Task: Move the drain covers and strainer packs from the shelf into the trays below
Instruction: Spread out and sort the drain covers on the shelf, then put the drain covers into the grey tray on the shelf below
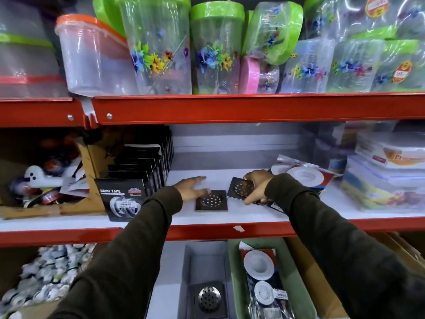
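Note:
Two square metal drain covers lie on the white middle shelf [230,215]. My left hand [192,188] rests flat with its fingers on the top edge of the flat left cover [211,201]. My right hand [258,183] grips the right cover [241,188], which is tilted up off the shelf. Behind it lie strainer packs [303,174] with white round strainers. Below, a grey tray [204,261] holds one drain cover [208,298]. Beside it, a green tray [296,284] holds strainer packs [262,272].
A row of black nano tape boxes [128,192] stands left of my left hand. Stacked plastic food containers [386,178] fill the shelf's right end. A cardboard box [46,180] of mixed goods sits at far left. Floral plastic jars [156,49] crowd the upper shelf.

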Motion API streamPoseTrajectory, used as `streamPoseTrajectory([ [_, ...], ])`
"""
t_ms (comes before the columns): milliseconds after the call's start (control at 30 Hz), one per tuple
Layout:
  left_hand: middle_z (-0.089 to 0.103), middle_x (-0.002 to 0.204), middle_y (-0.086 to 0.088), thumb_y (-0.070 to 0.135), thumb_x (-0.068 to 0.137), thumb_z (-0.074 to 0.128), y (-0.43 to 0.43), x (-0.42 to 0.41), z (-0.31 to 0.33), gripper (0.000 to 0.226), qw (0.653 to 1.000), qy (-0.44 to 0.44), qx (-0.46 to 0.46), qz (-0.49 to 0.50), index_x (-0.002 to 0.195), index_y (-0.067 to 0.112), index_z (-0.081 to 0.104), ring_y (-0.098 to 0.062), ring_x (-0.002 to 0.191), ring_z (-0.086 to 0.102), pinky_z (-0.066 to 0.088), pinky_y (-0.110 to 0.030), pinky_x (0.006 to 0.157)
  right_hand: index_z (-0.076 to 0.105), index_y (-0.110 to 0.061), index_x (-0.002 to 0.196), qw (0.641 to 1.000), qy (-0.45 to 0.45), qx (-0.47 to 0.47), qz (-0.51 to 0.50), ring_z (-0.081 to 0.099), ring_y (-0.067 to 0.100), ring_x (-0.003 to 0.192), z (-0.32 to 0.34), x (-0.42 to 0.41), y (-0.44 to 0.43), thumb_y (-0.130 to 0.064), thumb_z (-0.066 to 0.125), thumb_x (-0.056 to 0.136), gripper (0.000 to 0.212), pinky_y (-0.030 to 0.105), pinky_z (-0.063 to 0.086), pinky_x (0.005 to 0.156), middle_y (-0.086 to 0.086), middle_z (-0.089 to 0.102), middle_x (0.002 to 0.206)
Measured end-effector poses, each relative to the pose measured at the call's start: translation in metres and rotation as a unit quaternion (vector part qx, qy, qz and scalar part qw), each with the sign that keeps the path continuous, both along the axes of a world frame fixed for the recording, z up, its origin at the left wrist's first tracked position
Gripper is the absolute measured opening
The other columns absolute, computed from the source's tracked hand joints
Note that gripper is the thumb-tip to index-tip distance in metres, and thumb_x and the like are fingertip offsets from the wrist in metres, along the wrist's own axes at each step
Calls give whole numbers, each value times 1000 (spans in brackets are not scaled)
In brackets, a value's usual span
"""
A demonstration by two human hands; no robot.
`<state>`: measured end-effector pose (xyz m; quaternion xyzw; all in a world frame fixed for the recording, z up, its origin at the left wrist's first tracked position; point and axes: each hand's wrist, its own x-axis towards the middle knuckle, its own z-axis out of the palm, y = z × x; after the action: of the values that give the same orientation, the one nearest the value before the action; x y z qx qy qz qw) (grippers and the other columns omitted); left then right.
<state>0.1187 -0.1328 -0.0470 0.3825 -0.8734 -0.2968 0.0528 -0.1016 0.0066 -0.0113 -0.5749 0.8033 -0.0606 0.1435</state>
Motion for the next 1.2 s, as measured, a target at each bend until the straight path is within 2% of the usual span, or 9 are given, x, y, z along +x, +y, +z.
streamPoseTrajectory([
  [33,28,164,-4,45,98,51,0,5,0,65,999,46,-17,18,156,24,30,-24,151,28,22,-33,122,55,-12,128,1000,5,3,7,63,20,90,-2,4,-5,-44,83,62,78,27,54,78,6,65,117],
  [100,30,163,-6,34,105,40,0,15,0,53,990,113,-63,52,155,19,33,-24,151,28,21,-32,123,48,-12,137,1000,9,9,24,59,24,112,-6,16,-17,-46,82,65,87,28,49,95,7,59,133],
  [133,30,162,-6,30,106,37,0,18,-1,50,986,128,-84,64,154,17,34,-23,151,28,21,-31,123,45,-12,142,999,5,13,31,55,25,123,-8,23,-23,-47,82,66,91,31,45,104,7,54,140],
  [200,31,162,-8,25,107,36,-2,24,-3,48,981,140,-113,78,153,14,34,-24,151,27,20,-31,124,41,-13,145,999,-5,19,44,48,25,133,-13,38,-36,-47,82,67,95,33,39,112,6,48,147],
  [433,28,163,-9,23,106,36,-9,32,-9,49,981,138,-114,80,154,12,33,-24,154,20,18,-37,127,44,-14,142,995,17,47,86,54,27,125,-28,72,-67,-50,79,67,90,40,46,107,7,53,142],
  [767,25,164,-6,29,107,35,-8,35,-10,51,984,116,-119,68,155,14,32,-23,155,17,16,-37,127,28,-24,152,992,0,94,81,42,28,138,-31,68,-71,-38,78,72,95,40,41,112,4,37,155],
  [933,28,163,-8,31,106,36,-3,26,-8,52,984,103,-132,68,154,13,32,-24,153,21,18,-38,127,35,-27,148,997,-53,-7,59,40,26,139,-27,55,-57,-43,76,71,89,35,38,112,3,36,154],
  [1067,32,161,-6,35,105,37,7,4,0,51,981,111,-145,66,153,20,34,-25,149,31,26,-35,121,44,-32,140,994,-1,-107,22,49,25,130,-15,27,-29,-54,65,74,72,38,43,107,1,48,146],
  [1200,43,156,-4,39,103,39,26,-36,11,49,980,122,-155,37,149,22,42,-25,143,42,37,-37,117,56,-34,126,986,36,-156,-53,60,23,117,-6,-8,8,-54,61,76,55,36,48,101,-3,61,133],
])
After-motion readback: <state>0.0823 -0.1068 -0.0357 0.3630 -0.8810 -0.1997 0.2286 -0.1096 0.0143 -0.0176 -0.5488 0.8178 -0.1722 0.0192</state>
